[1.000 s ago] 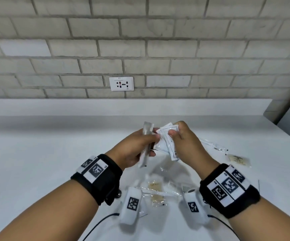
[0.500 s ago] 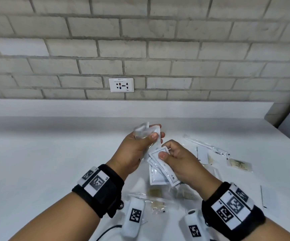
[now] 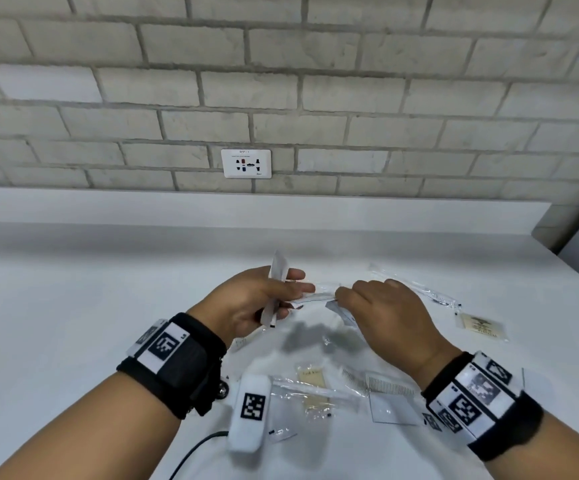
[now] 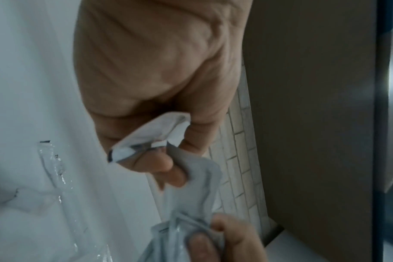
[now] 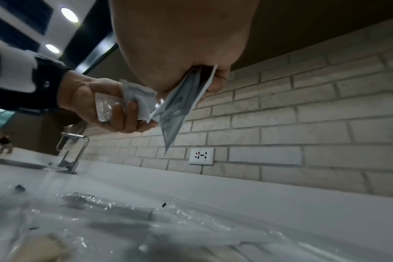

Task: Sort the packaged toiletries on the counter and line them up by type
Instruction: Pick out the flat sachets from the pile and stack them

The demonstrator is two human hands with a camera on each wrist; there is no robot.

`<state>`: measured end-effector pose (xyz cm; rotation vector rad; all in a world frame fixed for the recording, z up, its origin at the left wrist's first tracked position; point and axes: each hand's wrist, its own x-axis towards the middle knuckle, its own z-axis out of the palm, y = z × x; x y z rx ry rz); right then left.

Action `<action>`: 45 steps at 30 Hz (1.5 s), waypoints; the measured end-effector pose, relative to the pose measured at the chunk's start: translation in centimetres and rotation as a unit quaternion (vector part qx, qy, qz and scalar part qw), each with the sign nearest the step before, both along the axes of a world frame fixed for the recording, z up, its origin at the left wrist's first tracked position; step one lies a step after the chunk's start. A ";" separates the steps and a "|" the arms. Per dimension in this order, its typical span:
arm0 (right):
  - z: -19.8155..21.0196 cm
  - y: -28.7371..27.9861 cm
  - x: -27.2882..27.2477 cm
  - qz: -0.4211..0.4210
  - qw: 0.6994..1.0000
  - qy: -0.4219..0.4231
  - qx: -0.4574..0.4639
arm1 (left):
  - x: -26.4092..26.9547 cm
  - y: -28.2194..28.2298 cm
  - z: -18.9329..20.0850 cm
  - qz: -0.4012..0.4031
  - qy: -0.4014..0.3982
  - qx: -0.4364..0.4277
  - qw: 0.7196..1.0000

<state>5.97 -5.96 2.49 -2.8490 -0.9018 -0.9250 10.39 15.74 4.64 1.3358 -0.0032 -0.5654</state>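
My left hand (image 3: 290,294) grips a narrow clear-and-white packet (image 3: 276,285) upright above the white counter (image 3: 73,323). The left wrist view shows its fingers (image 4: 159,164) also pinching a flat white sachet (image 4: 198,179). That sachet (image 3: 314,297) bridges across to my right hand (image 3: 341,299). My right hand, palm down, holds a small stack of flat white sachets (image 5: 182,106), partly hidden under it in the head view. Both hands are raised a little above the counter.
Loose packets lie below the hands: a wrapped toothbrush (image 3: 419,289) at the right, a beige packet (image 3: 482,327), a wrapped comb (image 3: 385,386) and a beige sachet (image 3: 312,375). A wall socket (image 3: 246,163) is on the brick wall, and a tap (image 5: 72,152) stands far left.
My right hand dipped with its sachets, then turned palm down and came level with the left hand's fingertips. One sachet now spans both hands. The left hand keeps its narrow packet.
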 end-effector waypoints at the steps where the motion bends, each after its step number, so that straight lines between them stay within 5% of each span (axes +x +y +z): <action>1: -0.4 -0.3 0.1 -0.004 1.000 0.004 0.021 | 0.0 0.0 -0.3 0.013 -0.029 -0.003 0.999; 3: -0.7 -0.7 0.0 -0.053 0.989 0.049 0.127 | -0.1 0.1 -0.5 0.049 -0.080 -0.017 0.995; 6: -0.5 -1.5 -0.4 -0.153 0.914 0.164 0.337 | -0.1 0.6 -0.3 0.066 -0.152 -0.020 0.986; 9: -0.7 -1.9 -0.9 -0.153 0.868 0.223 0.416 | -0.3 0.8 0.0 0.070 -0.188 -0.016 0.979; 14: -0.7 -1.6 -1.1 -0.132 0.829 0.237 0.490 | -0.5 0.3 -0.1 0.087 -0.204 0.004 0.975; 22: 2.1 0.6 2.0 -0.096 0.675 0.190 0.706 | -0.9 -2.4 -0.7 0.144 -0.213 0.030 0.966; 29: 1.1 4.3 4.4 -0.131 0.642 0.230 0.719 | -1.4 -6.0 -0.4 0.116 -0.227 0.054 0.965; 34: 0.5 4.6 4.1 -0.135 0.691 0.208 0.679 | -1.1 -5.8 -0.9 0.125 -0.220 0.059 0.966; 36: 0.2 4.7 4.0 -0.118 0.655 0.245 0.705 | -0.9 -5.7 -1.1 0.135 -0.218 0.073 0.964; 42: 0.0 3.6 2.9 0.038 0.471 0.427 0.771 | -0.1 -5.0 -1.7 0.103 -0.210 0.111 0.966; 45: -0.6 2.7 2.8 0.011 0.477 0.433 0.765 | -0.1 -4.2 -2.0 0.065 -0.171 0.124 0.975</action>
